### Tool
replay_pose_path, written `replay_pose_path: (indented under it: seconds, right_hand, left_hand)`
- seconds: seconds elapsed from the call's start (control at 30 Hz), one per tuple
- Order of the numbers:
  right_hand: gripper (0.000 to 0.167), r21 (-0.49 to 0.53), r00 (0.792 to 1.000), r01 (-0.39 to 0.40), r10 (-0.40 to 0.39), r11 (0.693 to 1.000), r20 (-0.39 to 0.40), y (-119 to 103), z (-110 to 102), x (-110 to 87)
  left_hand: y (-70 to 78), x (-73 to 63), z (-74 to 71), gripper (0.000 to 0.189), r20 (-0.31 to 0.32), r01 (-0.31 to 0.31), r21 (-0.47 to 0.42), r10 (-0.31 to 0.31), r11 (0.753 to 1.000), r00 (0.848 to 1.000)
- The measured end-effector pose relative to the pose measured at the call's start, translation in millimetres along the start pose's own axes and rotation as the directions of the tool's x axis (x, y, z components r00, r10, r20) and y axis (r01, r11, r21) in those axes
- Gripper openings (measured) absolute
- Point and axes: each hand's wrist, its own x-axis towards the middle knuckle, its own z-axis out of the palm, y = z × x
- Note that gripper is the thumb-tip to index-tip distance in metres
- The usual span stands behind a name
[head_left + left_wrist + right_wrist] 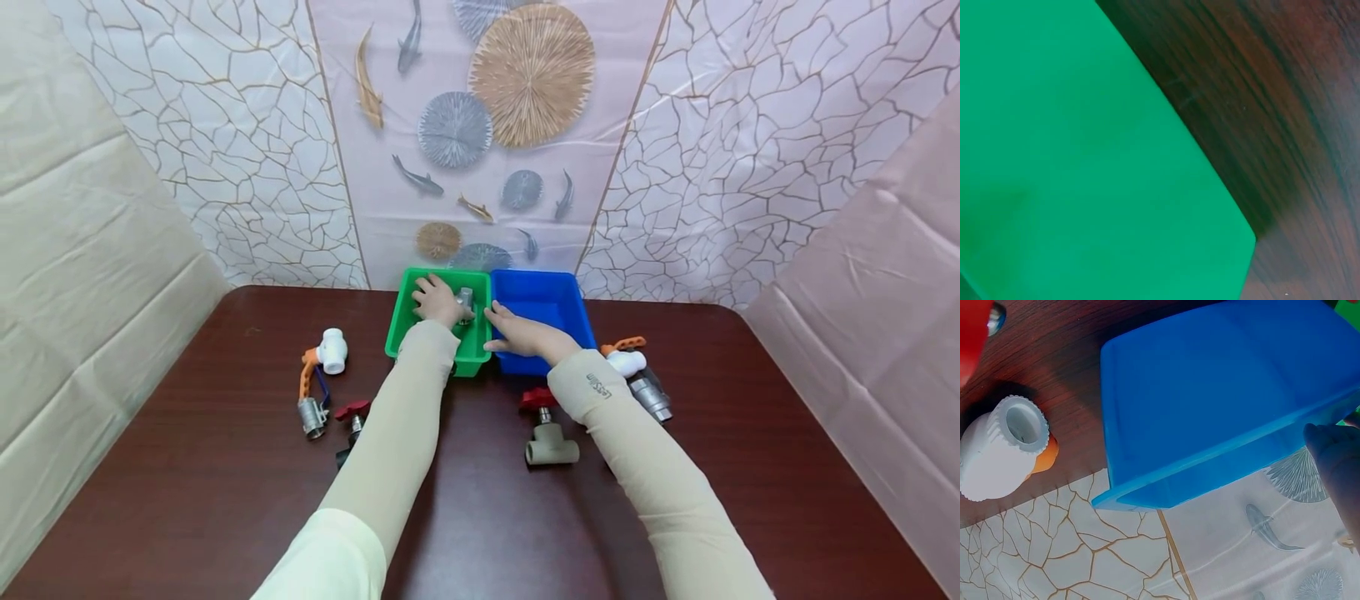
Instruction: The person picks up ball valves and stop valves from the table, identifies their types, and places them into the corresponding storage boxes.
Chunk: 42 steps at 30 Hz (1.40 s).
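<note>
A metal fitting (466, 297) lies inside the green bin (471, 367), against its right side, long axis running roughly front to back from where I watch; I cannot tell which end is its front. A left hand (437, 302) reaches in beside it, fingers spread toward the far left, thumb across the fitting's near part; whether it touches, I cannot tell. A right hand (528, 333) hangs over the adjoining blue bin (536, 312), fingers extended toward the green bin, thumb apart from them. Nearer me on the tabletop (480, 533), I see a beige tee valve (551, 448), its red handle pointing toward the bins, its body lying crosswise, left to right.
</note>
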Motion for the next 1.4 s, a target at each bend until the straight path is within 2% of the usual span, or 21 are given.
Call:
replay_pose_path:
  seconds: [0.13, 0.33, 0.47, 0.57, 0.7, 0.8, 1.1, 1.27, 1.4]
  right_hand:
    - [0.072, -0.008, 1.0, -0.005, 0.005, 1.0, 0.008, 1, 0, -0.2]
    - [0.072, -0.004, 1.0, -0.025, 0.025, 1.0, 0.007, 4, -2, -1.9]
    - [0.072, -0.008, 1.0, -0.016, 0.016, 1.0, 0.0, 7, -2, -1.7]
    - [0.073, -0.007, 1.0, -0.007, 0.006, 1.0, -0.005, 9, -2, -1.8]
    - [0.073, 0.012, 1.0, 0.001, -0.001, 1.0, -0.008, 9, -3, -2.2]
    - [0.072, 0.021, 1.0, -0.005, 0.005, 1.0, -0.003, 8, -4, -2.2]
    - [0.073, 0.019, 1.0, -0.014, 0.014, 1.0, 0.027, 1, -8, -0.6]
    - [0.068, 0.009, 1.0, 0.015, -0.015, 1.0, -0.001, 1, -6, -4.4]
    - [0.064, 0.014, 0.998, 0.052, -0.052, 0.999, -0.029, 1, -3, -10.5]
  left_hand:
    - [-2.8, -2.9, -1.5, 0.104, 0.003, -0.021, 0.017, 0.021, 1.0, 1.0]
    - [-2.3, -12.0, -11.9, 0.104, -0.027, -0.059, 0.017, 0.059, 0.998, 0.998]
    - [-2.0, -12.0, -17.7, 0.101, -0.04, -0.086, 0.031, 0.087, 0.996, 0.995]
    - [-3.4, -10.7, -23.0, 0.098, -0.032, -0.141, 0.045, 0.143, 0.989, 0.989]
    - [-7.8, -9.1, -31.3, 0.094, -0.013, -0.234, 0.059, 0.236, 0.97, 0.972]
    - [-12.6, -7.0, -36.9, 0.09, 0.001, -0.274, 0.054, 0.274, 0.96, 0.962]
    - [-33.1, -8.0, -59.7, 0.084, -0.009, -0.287, -0.011, 0.287, 0.958, 0.958]
    - [-47.4, -10.3, -69.9, 0.081, -0.016, -0.275, -0.067, 0.275, 0.959, 0.961]
    - [-61.6, -10.0, -77.5, 0.08, -0.001, -0.302, -0.089, 0.303, 0.949, 0.953]
